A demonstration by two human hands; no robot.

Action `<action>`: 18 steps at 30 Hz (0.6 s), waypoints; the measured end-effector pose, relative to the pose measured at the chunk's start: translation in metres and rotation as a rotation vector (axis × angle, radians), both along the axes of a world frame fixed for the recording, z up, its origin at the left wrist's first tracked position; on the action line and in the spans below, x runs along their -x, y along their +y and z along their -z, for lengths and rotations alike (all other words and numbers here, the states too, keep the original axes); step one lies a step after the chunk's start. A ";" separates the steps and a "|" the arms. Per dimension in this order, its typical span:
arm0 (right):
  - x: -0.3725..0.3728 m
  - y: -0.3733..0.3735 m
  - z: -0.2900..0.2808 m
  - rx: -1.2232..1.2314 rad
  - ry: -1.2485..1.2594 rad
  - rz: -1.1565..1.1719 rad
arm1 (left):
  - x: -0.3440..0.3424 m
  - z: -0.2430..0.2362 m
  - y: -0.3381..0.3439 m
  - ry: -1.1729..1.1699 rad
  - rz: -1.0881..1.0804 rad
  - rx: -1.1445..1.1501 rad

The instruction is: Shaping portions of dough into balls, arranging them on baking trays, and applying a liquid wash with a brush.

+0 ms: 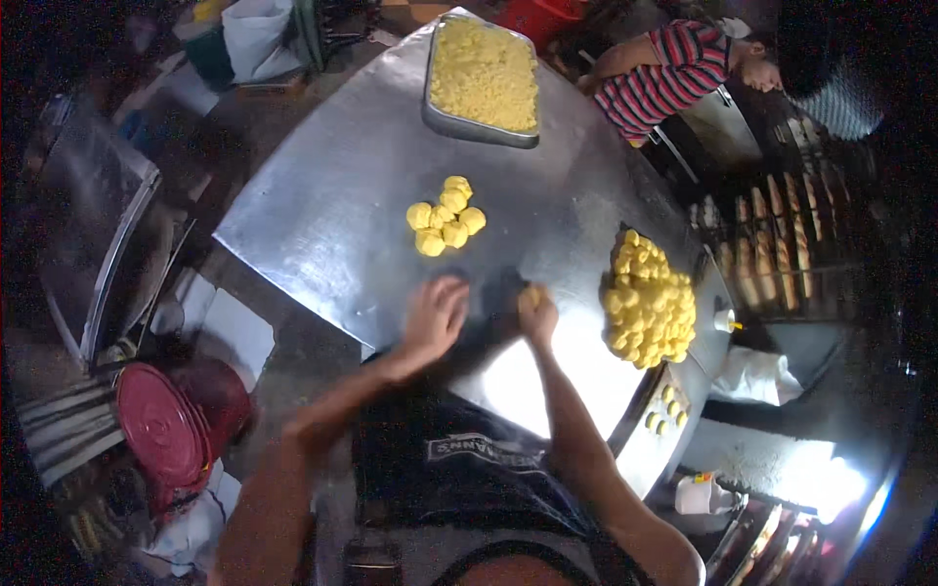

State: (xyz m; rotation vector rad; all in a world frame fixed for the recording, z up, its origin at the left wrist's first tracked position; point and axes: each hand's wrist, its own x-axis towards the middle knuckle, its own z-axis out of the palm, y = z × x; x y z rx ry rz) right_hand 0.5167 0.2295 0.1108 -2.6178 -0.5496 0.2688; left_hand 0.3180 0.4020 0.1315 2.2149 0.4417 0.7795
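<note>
My left hand [438, 314] hovers over the near edge of a metal table [322, 205], slightly blurred, its fingers bent and apart with nothing seen in them. To its right, my right hand [539, 320] is closed round a piece of yellow dough [530, 296], partly hidden by the fingers. Several smooth yellow dough balls [454, 233] form a small cluster on the table just beyond my left hand. A large heap of yellow dough pieces [650, 303] lies to the right of my right hand.
At the table's far end stands a metal tray [482, 129] full of crumbly yellow mixture [484, 73]. A person in a striped shirt [664, 78] is at the far right. A small tray [653, 427] holds several dough rounds. Red lidded bins [161, 420] stand at left.
</note>
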 end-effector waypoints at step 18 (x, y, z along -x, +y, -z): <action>0.076 -0.272 0.011 -0.055 -0.267 -0.207 | 0.005 -0.054 -0.038 0.616 0.290 0.040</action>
